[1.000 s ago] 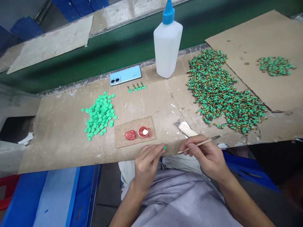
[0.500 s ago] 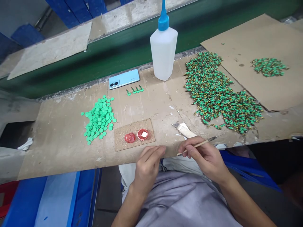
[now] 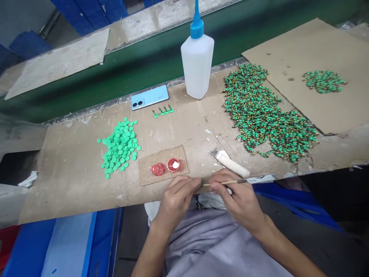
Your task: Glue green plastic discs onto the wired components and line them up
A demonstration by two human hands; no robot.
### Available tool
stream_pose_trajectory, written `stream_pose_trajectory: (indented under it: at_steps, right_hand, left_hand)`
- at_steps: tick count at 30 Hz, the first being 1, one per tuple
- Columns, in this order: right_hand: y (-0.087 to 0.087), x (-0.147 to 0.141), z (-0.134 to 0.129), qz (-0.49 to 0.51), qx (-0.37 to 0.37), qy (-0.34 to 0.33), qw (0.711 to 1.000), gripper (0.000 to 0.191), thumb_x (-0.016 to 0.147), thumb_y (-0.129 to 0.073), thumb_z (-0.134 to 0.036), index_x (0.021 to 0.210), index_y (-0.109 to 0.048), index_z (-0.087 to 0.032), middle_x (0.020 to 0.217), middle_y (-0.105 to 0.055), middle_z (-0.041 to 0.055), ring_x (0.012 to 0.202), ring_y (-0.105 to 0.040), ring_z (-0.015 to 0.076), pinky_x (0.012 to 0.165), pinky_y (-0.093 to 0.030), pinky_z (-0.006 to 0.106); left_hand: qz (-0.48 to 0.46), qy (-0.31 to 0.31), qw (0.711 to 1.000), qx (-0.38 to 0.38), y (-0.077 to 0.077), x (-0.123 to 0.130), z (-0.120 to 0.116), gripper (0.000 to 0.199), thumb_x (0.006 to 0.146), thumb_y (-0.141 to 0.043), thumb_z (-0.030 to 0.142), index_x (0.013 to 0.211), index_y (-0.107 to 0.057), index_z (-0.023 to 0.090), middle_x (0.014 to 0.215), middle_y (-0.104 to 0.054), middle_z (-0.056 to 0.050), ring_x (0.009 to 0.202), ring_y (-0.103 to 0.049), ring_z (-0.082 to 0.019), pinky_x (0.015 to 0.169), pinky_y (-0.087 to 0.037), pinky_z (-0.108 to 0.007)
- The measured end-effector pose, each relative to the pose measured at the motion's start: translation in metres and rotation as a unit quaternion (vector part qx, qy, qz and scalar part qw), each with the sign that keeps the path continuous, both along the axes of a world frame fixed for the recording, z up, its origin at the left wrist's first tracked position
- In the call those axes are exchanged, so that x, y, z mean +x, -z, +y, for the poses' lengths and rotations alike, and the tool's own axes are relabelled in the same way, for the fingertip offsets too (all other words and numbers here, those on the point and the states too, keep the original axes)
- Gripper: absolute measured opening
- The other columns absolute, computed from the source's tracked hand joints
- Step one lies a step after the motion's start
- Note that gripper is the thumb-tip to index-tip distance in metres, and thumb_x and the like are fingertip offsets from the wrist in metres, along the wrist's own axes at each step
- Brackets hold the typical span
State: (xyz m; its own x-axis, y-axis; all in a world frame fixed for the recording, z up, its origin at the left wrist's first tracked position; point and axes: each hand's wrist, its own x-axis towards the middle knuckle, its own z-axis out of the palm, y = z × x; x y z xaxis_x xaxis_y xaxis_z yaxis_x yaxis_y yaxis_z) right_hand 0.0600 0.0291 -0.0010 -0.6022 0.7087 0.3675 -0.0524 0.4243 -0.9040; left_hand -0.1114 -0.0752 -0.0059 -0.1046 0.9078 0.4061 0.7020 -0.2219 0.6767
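My left hand (image 3: 180,194) is closed in a pinch at the table's front edge, with a small green piece (image 3: 201,184) just showing at its fingertips. Most of that piece is hidden by the fingers. My right hand (image 3: 235,196) grips a thin wooden-handled brush (image 3: 241,181), its dark end pointing right and its bare wooden end at the green piece. Beyond my hands lies a small cork-like board (image 3: 145,169) holding two red cups: one cup (image 3: 158,169) on the left, the other cup (image 3: 168,166) with something white in it.
Green discs (image 3: 119,148) are heaped at left, and many small green-and-gold figures (image 3: 253,104) at right. Several figures on discs (image 3: 162,112) stand near a light blue phone (image 3: 150,97). A white bottle (image 3: 197,65) stands behind. A taped blade tool (image 3: 233,163) lies near my right hand.
My right hand has moved left with the brush, bringing its wooden end up to my left hand's fingertips. The green piece there now shows. The taped tool is more uncovered.
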Motion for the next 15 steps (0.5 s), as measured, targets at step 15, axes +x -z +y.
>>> stream_pose_trajectory:
  at_steps: [15]
  right_hand:
    - [0.0041,-0.0083,0.0044,-0.029,0.043,-0.025,0.998,0.017,0.103,-0.054,-0.014,0.091,-0.063,-0.022,0.082,-0.069,0.0019,0.077,-0.067,0.0166,0.072,-0.053,0.029]
  left_hand:
    - [-0.024,-0.007,1.0,0.018,-0.0012,-0.0014,0.0044,0.03,0.097,-0.06,0.006,0.122,-0.07,0.02,0.1,-0.078,-0.008,0.089,-0.069,-0.019,0.074,-0.063,-0.031]
